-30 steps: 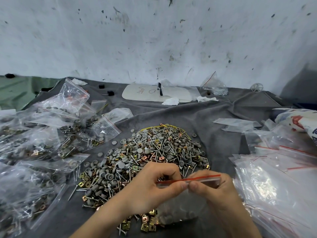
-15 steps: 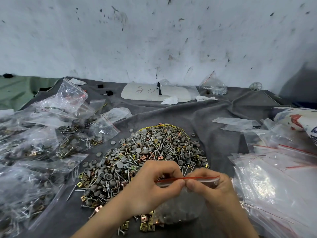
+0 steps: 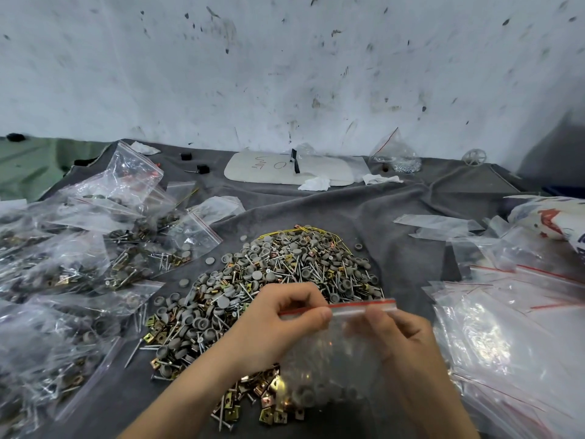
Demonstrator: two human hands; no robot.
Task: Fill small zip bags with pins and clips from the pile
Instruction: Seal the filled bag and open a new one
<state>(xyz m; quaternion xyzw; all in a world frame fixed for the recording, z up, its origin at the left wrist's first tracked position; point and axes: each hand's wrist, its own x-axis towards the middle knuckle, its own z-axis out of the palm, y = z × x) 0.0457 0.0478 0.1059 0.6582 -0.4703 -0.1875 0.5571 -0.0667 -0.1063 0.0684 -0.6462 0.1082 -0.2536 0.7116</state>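
Observation:
A clear zip bag (image 3: 329,362) with a red seal strip hangs between my hands in front of the pile, holding grey caps and metal bits at its bottom. My left hand (image 3: 275,327) pinches the seal strip near its left end with thumb and fingers. My right hand (image 3: 402,334) pinches the strip further right. The pile (image 3: 272,280) of grey caps, nails and brass clips spreads on the grey cloth (image 3: 395,223) just beyond my hands.
Several filled zip bags (image 3: 88,248) lie heaped at the left. Empty zip bags (image 3: 512,331) are stacked at the right, beside a printed sack (image 3: 550,217). A white board (image 3: 285,167) and a bag of small screws (image 3: 395,156) sit by the wall.
My right hand's fingers have slid to the right along the red seal strip, away from my left thumb. The bag stays in front of the pile.

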